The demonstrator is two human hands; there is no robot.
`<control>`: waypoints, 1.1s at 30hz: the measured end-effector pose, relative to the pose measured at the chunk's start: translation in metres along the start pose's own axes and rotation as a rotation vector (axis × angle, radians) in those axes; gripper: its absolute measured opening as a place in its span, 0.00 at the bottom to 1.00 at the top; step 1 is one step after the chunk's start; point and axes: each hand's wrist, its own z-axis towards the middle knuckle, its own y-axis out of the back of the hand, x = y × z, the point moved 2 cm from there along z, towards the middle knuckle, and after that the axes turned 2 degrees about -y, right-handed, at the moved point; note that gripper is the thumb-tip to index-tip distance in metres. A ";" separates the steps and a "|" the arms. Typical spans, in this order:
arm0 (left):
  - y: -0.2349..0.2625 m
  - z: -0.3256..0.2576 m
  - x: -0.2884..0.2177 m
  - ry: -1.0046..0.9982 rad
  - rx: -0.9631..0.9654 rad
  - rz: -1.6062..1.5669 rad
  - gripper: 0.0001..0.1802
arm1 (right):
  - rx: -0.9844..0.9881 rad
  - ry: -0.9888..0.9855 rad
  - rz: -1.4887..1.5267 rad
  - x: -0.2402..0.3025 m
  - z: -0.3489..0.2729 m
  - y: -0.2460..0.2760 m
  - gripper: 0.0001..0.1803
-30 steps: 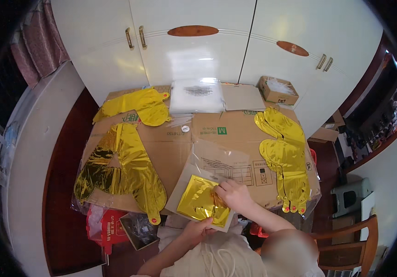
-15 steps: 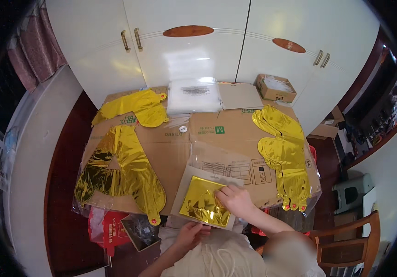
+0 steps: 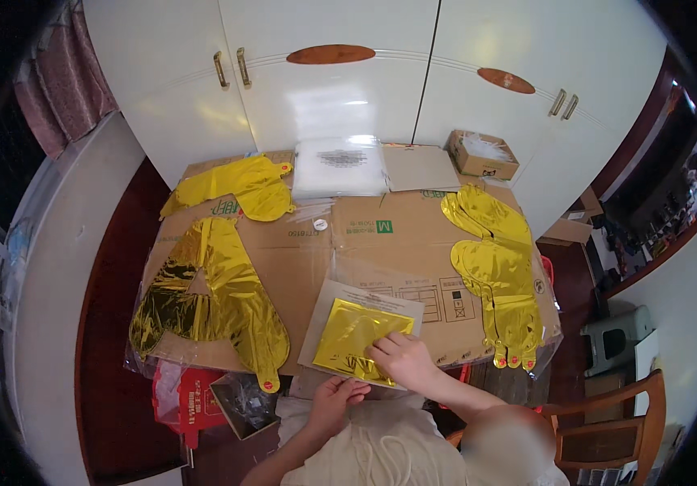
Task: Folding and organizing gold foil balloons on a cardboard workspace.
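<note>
Head view: the right hand (image 3: 401, 360) lies flat on a folded gold foil balloon (image 3: 357, 338), fingers pressing its near right corner. The balloon lies inside a clear plastic sleeve with a card backing (image 3: 358, 334), at the middle of the near edge of the counter (image 3: 316, 251), which is covered in flattened brown cardboard. The left hand (image 3: 336, 398) is just below the sleeve's near edge, fingers curled loosely toward it; whether it pinches the plastic cannot be told.

To the left, near the counter's left edge, lies a large crinkled gold foil balloon shaped like a letter with a triangular hole (image 3: 207, 304). Beyond it, at the far left corner, is a smaller gold foil balloon (image 3: 235, 186). Along the right edge lies a long stack of gold foil balloons (image 3: 498, 267), reaching the near right corner. At the far edge sit a pile of clear plastic bags (image 3: 340, 166), a sheet of brown card (image 3: 420, 167), and a small open cardboard box (image 3: 482, 155).

White cupboard doors (image 3: 348, 81) stand behind the counter. A wooden chair (image 3: 608, 421) stands off the near right corner.
</note>
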 end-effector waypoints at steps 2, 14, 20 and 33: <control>-0.002 0.001 0.001 -0.022 0.012 -0.041 0.09 | -0.010 0.000 0.013 0.003 -0.001 0.001 0.13; 0.016 -0.006 0.026 0.045 0.048 -0.163 0.10 | -0.041 -0.021 0.128 0.015 -0.003 0.022 0.14; 0.020 -0.008 0.033 -0.032 0.081 -0.138 0.09 | -0.004 -0.003 0.093 0.028 -0.013 0.014 0.12; 0.012 0.000 0.042 -0.046 -0.064 -0.164 0.07 | 0.047 -0.021 0.100 0.038 -0.023 0.002 0.17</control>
